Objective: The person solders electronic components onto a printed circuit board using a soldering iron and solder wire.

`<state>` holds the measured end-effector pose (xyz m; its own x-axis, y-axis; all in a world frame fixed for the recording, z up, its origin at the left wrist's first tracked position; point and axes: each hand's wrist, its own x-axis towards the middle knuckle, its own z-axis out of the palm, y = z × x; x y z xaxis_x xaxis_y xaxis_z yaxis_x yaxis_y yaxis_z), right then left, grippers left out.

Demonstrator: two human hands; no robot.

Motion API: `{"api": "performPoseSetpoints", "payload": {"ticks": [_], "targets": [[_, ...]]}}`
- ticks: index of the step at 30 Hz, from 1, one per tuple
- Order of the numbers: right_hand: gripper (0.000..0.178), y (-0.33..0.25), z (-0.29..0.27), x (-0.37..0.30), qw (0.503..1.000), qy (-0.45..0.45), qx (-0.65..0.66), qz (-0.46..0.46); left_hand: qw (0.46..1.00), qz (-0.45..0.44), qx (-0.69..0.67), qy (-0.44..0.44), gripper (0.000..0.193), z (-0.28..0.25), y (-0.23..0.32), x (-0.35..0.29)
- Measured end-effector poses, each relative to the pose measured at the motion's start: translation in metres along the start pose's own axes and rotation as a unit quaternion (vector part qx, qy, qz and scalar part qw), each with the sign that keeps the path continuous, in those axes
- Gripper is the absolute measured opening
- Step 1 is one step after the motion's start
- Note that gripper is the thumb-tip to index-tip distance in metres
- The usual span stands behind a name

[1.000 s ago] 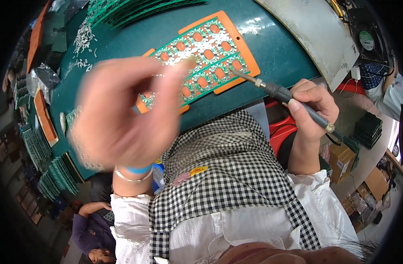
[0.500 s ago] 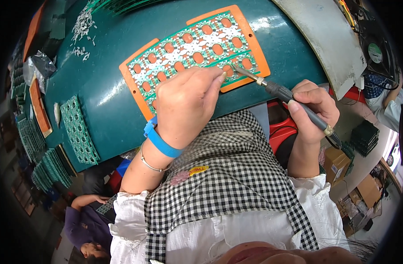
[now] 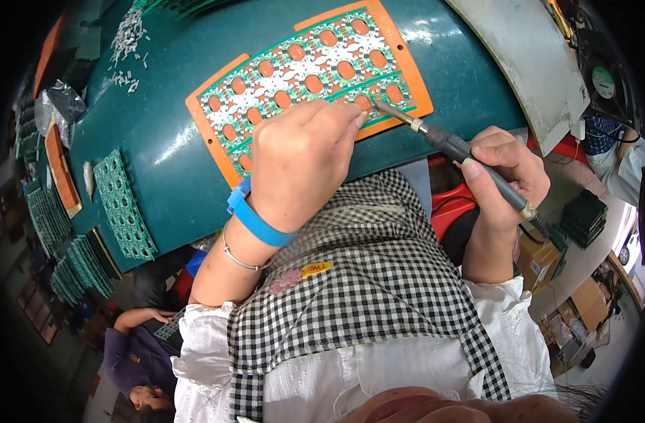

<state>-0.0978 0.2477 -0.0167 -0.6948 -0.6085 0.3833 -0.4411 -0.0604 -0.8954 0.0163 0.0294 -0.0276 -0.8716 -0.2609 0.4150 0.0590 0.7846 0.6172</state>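
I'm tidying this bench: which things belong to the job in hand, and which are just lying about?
In use:
soldering iron, in the right hand
green circuit-board panel, under the left hand
orange holder, beneath that panel

Apparently lying about:
clear plastic bag
orange strip
separate green panel
loose white pieces, though possibly supplies

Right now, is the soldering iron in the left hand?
No, the right hand holds the soldering iron, aimed at the green circuit-board panel.
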Motion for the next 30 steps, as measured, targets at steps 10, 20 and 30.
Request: {"api": "performPoseSetpoints", "payload": {"ticks": [10,20,30], "targets": [[0.013,0.002,-0.009,-0.005,0.994,0.085,0.062,-0.006,1.000,-0.007,0.015,0.002,0.011,-0.008,0.007,0.002],[0.014,0.013,-0.010,-0.005,0.998,0.044,0.051,-0.001,0.999,0.000,0.030,-0.016,0.009,0.007,0.004,0.002],[0.014,0.005,-0.012,-0.001,0.999,0.015,-0.013,-0.027,0.999,0.033,0.023,-0.018,0.010,0.008,0.008,0.004]]}}
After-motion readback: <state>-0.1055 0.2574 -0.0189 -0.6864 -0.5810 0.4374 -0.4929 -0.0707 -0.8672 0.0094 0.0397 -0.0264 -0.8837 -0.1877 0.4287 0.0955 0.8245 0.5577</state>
